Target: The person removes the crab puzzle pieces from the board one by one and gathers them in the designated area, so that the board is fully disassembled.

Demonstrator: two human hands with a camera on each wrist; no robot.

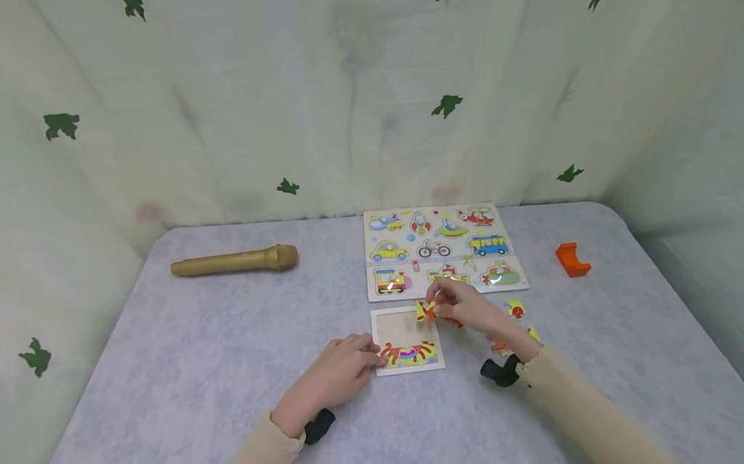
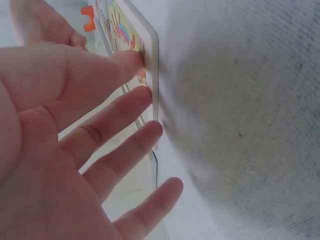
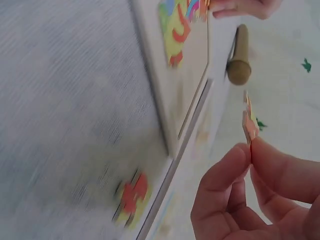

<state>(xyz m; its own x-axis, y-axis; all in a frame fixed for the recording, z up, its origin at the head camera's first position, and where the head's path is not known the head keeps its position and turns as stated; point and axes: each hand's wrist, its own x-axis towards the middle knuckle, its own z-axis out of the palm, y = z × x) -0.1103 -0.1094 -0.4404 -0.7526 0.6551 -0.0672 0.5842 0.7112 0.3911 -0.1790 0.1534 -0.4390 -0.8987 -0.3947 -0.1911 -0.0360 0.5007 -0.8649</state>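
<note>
Pinching puzzle piece [image 1: 423,312] jutting leftward, long axis unclear: right hand [image 1: 466,306]; left hand [image 1: 343,369], fingers extended, touching tray [image 1: 395,326].

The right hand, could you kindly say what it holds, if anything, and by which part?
A puzzle piece, pinched at one edge by the right hand.

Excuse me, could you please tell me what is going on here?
A person is handling a small jigsaw at a table. Their right hand pinches a puzzle piece above the far right part of the puzzle tray, while their left hand touches the tray's left side. Fitted pieces lie along the tray's near edge, with bare backing beyond them. Loose pieces lie to the right, and a vehicle board lies behind the tray.
</note>
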